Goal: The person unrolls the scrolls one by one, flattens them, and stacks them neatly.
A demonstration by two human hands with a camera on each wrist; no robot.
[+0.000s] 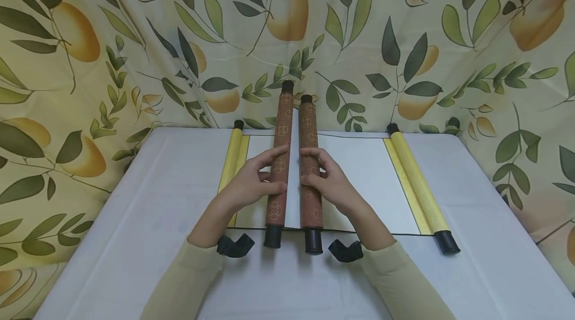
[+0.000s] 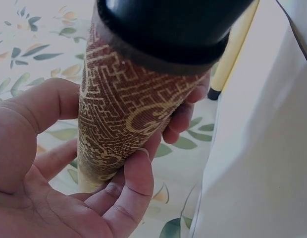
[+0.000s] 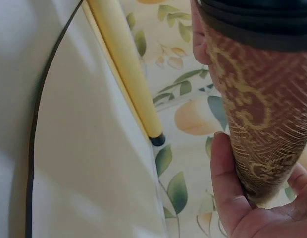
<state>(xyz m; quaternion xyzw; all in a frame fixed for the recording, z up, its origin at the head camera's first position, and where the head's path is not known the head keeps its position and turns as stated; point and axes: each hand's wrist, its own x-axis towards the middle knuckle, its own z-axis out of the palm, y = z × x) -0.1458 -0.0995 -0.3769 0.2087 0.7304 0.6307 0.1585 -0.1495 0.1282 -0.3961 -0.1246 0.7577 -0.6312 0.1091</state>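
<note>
I have the left hand [image 1: 251, 181] gripping one brown roll [image 1: 282, 128] — the right hand [image 1: 336, 182] gripping a second roll [image 1: 309, 128] — between yellow rollers [image 1: 418, 180]

Holds a reddish-brown, gold-patterned roll [image 3: 267, 114] in the right hand [image 3: 257, 220], with fingers [image 3: 225, 173] on both sides of it. Ends at the top in a black cap [image 3: 257, 20], cut by the frame. Seems to reach the palm below, though too blurred to be sure. Shows at left a white sheet [image 3: 89, 148] with a dark edge [image 3: 32, 129], beside a yellow roller [image 3: 123, 59] tipped in black, against leaf-and-fruit fabric [image 3: 193, 117].
</note>
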